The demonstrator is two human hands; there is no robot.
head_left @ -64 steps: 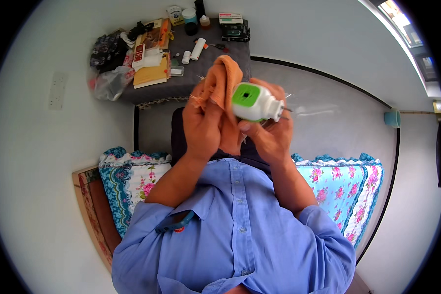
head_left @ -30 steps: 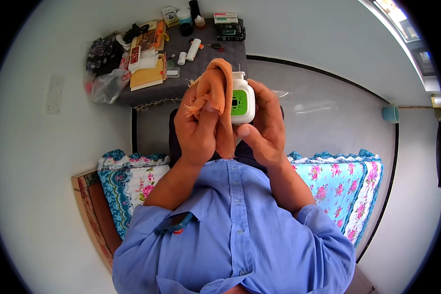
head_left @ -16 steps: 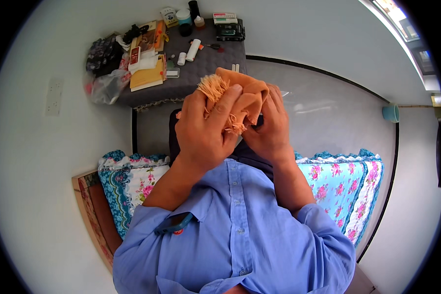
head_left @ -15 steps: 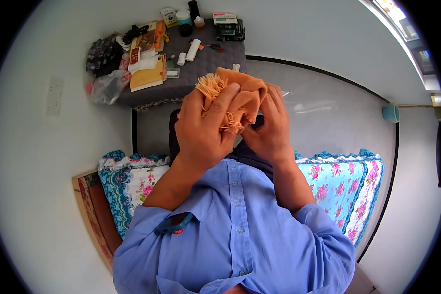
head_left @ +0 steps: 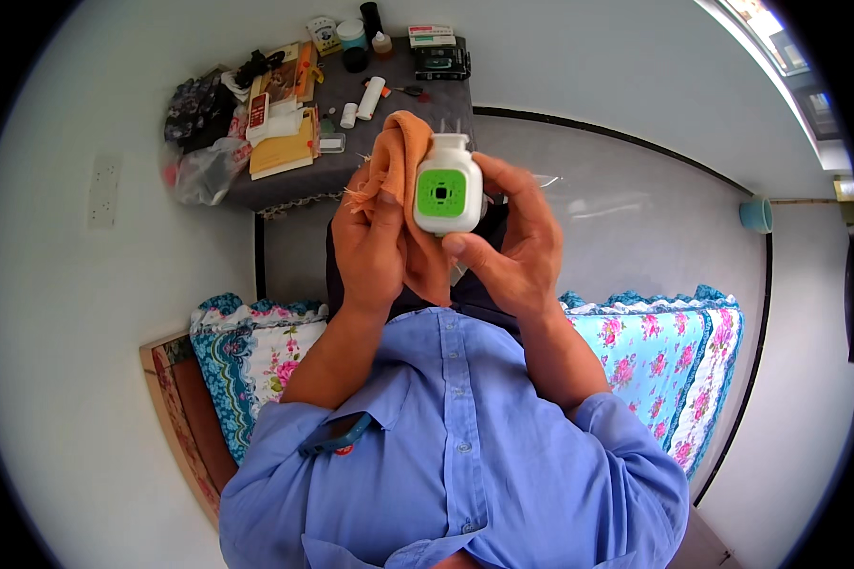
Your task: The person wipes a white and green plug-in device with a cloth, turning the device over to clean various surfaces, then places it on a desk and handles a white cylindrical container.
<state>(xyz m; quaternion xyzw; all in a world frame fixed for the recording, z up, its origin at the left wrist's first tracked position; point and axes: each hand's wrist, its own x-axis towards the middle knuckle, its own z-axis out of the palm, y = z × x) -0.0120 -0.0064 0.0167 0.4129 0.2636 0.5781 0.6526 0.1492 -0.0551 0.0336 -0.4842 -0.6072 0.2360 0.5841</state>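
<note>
My left hand (head_left: pixel 371 248) is closed around a bunched orange cloth (head_left: pixel 411 152) with frayed, fringed edges. In my right hand (head_left: pixel 519 237) is a small white plug-in device (head_left: pixel 449 224), gripped at its right side by thumb and fingers. A square green face with slots and a dark hole in the middle is turned up toward me. Two metal prongs stick out from its far end. The cloth lies against the device's left side, and one end hangs below it. Part of my left fingers is hidden behind the cloth.
A grey-covered table (head_left: pixel 256 186) stands ahead to the left, bearing papers (head_left: pixel 280 156), white bottles (head_left: pixel 371 99), a plastic bag (head_left: pixel 207 171), jars and boxes. Flowered bedding (head_left: pixel 636 356) lies on both sides of me. A phone (head_left: pixel 337 432) sits in my shirt pocket.
The cloth, earlier bunched between both hands, has moved left into my left hand. The white device has come into view in my right hand, which no longer grips the cloth.
</note>
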